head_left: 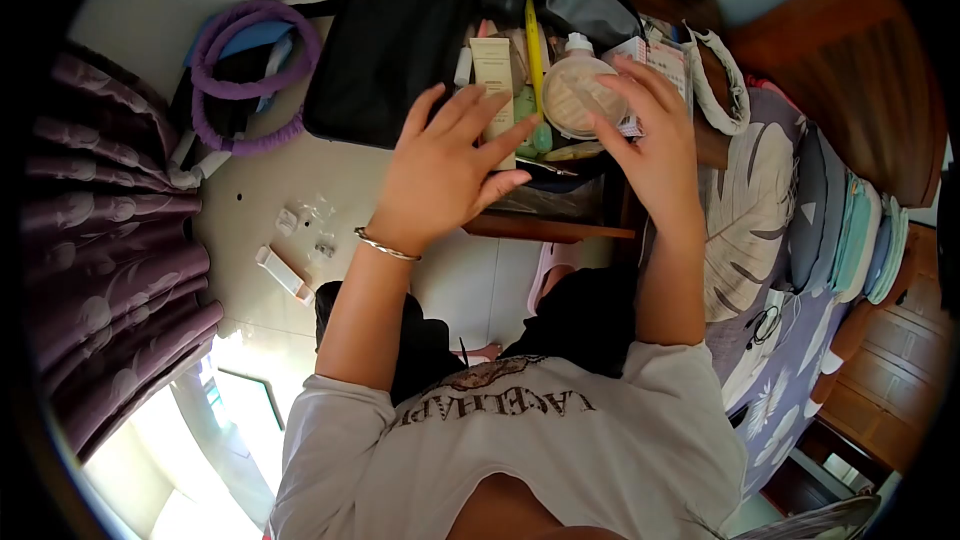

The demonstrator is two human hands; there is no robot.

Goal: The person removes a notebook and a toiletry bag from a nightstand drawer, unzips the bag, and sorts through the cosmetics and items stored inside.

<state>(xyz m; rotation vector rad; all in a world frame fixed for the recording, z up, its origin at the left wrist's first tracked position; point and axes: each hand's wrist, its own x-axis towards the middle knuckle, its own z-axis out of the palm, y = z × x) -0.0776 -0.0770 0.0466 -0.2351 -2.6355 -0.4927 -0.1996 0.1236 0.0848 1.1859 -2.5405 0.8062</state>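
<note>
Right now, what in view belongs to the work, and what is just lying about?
Belonging to the work:
pale tube under left hand
round container by right hand
open black case

Lying about:
purple rings
small box on floor
black cable on bed

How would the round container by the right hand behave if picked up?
The round container looks glossy and hard-shelled, so it would probably hold its shape. That shine suggests it could be slippery. Its circular rim means it might roll if set on edge.
</note>
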